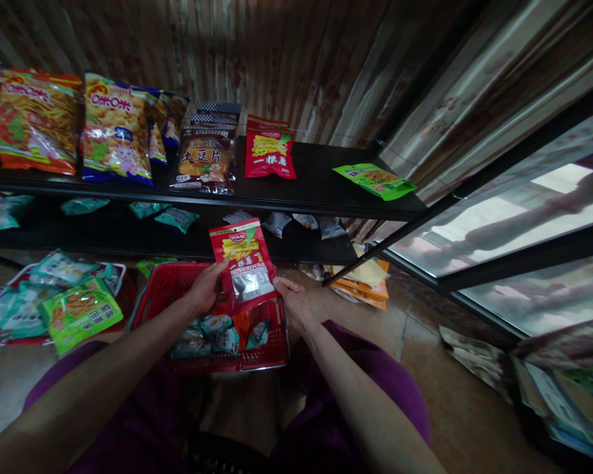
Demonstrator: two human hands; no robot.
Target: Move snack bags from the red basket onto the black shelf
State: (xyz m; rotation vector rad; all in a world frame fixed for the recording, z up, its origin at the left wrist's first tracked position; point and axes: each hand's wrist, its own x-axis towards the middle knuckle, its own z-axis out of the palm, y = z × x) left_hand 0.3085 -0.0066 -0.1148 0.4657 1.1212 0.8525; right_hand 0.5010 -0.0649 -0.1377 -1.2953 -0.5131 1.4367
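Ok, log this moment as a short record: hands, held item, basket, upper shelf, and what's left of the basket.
left hand: grips left edge of held red packet
right hand: pinches its right edge
held packet: tilted, above red basket
basket contents: teal packets, something orange
upper shelf: similar red packet upright; green packet lying near right end
left of basket: second container with more teal packets, another green packet on top
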